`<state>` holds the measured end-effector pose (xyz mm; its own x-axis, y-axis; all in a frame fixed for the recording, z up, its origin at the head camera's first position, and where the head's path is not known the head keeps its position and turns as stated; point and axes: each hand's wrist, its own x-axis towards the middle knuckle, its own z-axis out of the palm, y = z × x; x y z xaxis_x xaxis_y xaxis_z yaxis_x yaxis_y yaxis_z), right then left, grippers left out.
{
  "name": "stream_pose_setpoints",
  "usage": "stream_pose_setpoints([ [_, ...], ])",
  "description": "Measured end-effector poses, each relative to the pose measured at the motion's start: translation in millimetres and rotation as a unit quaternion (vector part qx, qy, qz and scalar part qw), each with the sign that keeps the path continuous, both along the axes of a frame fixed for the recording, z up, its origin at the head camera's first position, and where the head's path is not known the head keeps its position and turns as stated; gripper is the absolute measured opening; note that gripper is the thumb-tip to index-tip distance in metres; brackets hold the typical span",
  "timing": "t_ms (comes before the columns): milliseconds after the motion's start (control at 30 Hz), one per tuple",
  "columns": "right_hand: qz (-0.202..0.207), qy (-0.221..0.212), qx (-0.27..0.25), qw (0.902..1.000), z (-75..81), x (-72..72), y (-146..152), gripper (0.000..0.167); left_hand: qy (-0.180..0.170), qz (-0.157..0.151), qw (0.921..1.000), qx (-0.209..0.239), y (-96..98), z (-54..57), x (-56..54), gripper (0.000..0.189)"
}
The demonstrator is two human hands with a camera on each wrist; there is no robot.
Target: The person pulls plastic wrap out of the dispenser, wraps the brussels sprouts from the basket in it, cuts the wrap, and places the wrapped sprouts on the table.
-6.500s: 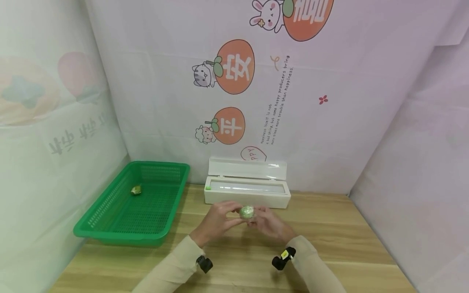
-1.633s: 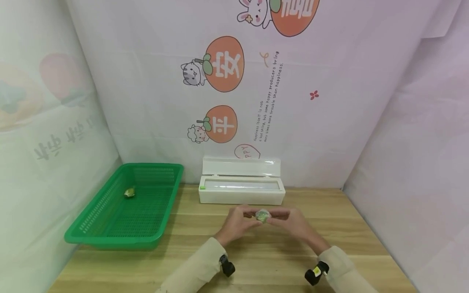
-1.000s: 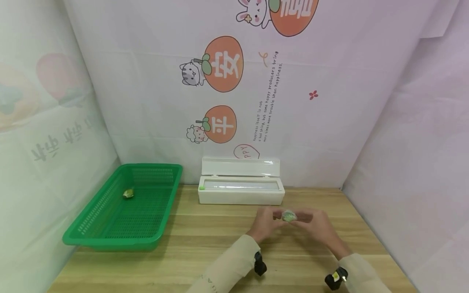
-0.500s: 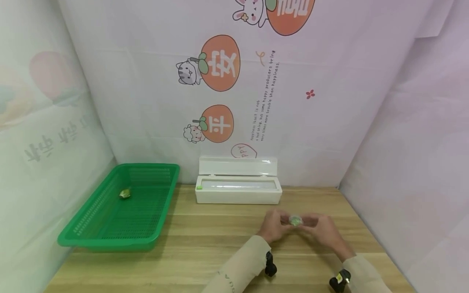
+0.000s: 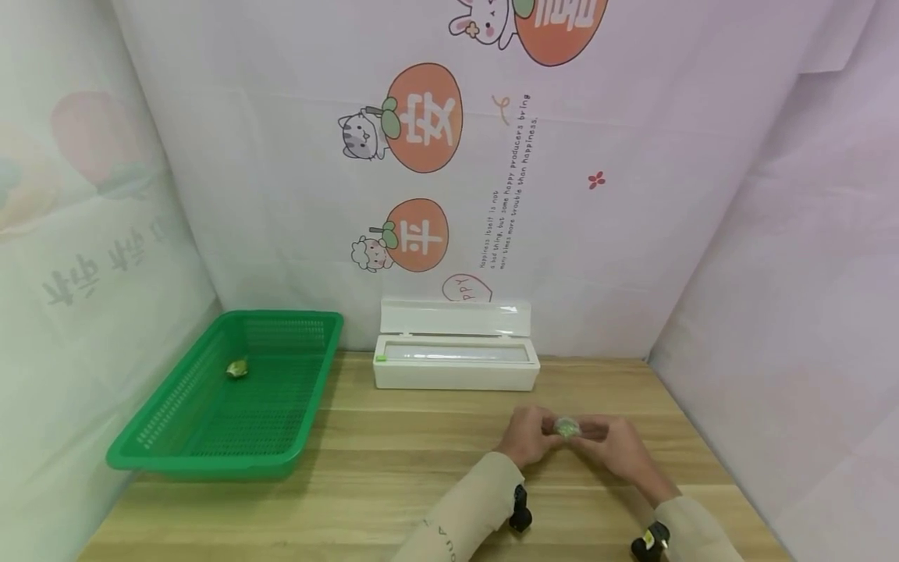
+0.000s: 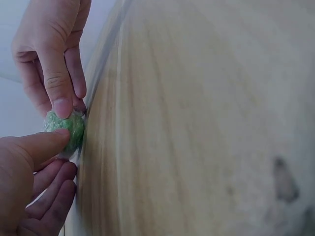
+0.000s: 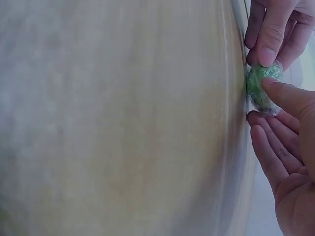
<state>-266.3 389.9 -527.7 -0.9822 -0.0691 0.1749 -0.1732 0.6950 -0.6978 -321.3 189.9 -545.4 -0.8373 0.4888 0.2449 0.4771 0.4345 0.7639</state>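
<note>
- L hand [image 5: 525,439]: grasping green bundle [image 5: 567,428] at its L side. Thumb on near face, other fingers bent round far face.
- R hand [image 5: 621,449]: same grip, opp. side; thumb near, fingers beyond. Thumb tips close tog. on the bundle.
- Bundle posn: betw. the two sets of fingertips, low over table [image 5: 393,499]. Can't tell from where I stand if underside touches the wood.
- Bundle appearance: small, roundish; crinkled clear film [image 7: 269,109] round it, edges sticking out a bit betw. fingers.
- White box [image 5: 456,376]: beyond fingers & to their L, apart from them. See-thru lid [image 5: 453,318] raised at back; small green tab [image 5: 381,358] at box's L end.
- Green basket [image 5: 204,467]: well apart, far L of fingers. One shiny yellow-green item [image 5: 237,368] inside, twd back L; too small to ID.
- Beige sleeves [image 5: 470,499]: nearer the person than fingers, w/ black wrist cam [image 5: 520,515] at each cuff.
- Wall cloth [image 5: 302,195]: upright beyond fingers & box; orange fruit prints, cartoon animals, lettering.
</note>
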Motion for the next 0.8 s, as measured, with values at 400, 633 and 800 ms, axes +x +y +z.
stream_pose_setpoints([
  [400, 0.001, -0.015, 0.01, 0.9998, 3.9, 0.8, -2.5, 0.044, 0.091, -0.027, 0.9937, -0.06, -14.5, -4.9, -17.4, 0.017],
  [633, -0.009, -0.016, 0.057, 0.9982, 17.1, 4.0, -1.9, 0.06, 0.087, -0.019, 0.9927, -0.082, -53.4, 16.9, -21.6, 0.032],
  [800, -0.005, 0.006, 0.095, 0.9954, 31.1, 0.5, -4.5, 0.061, 0.102, -0.016, 0.9872, -0.122, -95.9, 41.2, -19.1, 0.038],
])
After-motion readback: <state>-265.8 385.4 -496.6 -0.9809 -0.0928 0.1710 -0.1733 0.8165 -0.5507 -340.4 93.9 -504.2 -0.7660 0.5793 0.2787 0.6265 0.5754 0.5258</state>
